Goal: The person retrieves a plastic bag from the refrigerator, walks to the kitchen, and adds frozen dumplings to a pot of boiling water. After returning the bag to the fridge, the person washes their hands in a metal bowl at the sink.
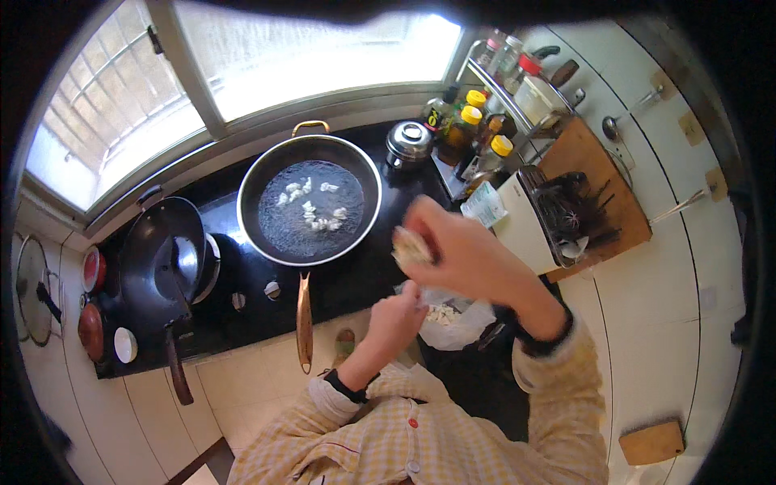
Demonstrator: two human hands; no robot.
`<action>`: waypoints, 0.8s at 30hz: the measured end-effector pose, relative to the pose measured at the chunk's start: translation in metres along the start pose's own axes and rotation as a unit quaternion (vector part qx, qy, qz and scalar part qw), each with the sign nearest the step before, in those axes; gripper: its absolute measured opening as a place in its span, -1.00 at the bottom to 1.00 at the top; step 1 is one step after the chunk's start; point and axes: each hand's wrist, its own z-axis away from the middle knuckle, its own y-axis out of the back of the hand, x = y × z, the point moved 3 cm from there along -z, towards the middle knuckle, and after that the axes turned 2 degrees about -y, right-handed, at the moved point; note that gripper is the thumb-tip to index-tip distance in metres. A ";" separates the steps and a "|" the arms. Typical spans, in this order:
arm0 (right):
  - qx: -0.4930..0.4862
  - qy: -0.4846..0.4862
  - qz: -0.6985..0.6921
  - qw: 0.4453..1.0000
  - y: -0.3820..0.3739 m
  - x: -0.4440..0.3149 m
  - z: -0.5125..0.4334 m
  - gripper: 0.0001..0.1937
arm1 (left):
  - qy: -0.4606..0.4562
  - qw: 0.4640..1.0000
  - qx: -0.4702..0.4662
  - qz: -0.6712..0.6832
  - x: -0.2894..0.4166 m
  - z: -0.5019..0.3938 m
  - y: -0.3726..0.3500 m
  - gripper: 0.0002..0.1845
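My right hand (464, 251), slightly blurred, is shut on a clump of pale food pieces (412, 247) above the worktop, just right of the frying pan. My left hand (391, 321) pinches the edge of a clear plastic bag (464, 335) below it. More whitish pieces (442, 314) lie inside that bag. The deep frying pan (368, 182), with a copper-coloured handle (304, 327), stands on the black stove. Clear liquid fills its bottom, and several small white clumps (327, 224) sit in it.
A dark wok (145, 260) stands left on the stove. A lidded metal pot (410, 144) and yellow-capped bottles (470, 118) stand behind my right hand. At right are a knife block (527, 224), a wooden board (564, 151) and a wire rack (500, 85). A small white bowl (125, 345) sits front left.
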 end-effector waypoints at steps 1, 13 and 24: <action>0.028 0.062 0.031 0.997 -0.014 0.000 -0.039 -0.61 | 0.003 1.000 -0.012 -0.005 0.002 0.005 -0.003 -0.73; 0.077 -0.047 0.138 0.986 -0.162 0.077 -0.218 -0.71 | 0.018 0.999 -0.046 -0.022 -0.006 0.036 0.010 -0.83; -0.004 -0.056 0.139 0.989 0.057 0.050 0.042 -0.84 | 0.003 0.998 0.041 0.050 0.007 0.006 0.019 -0.87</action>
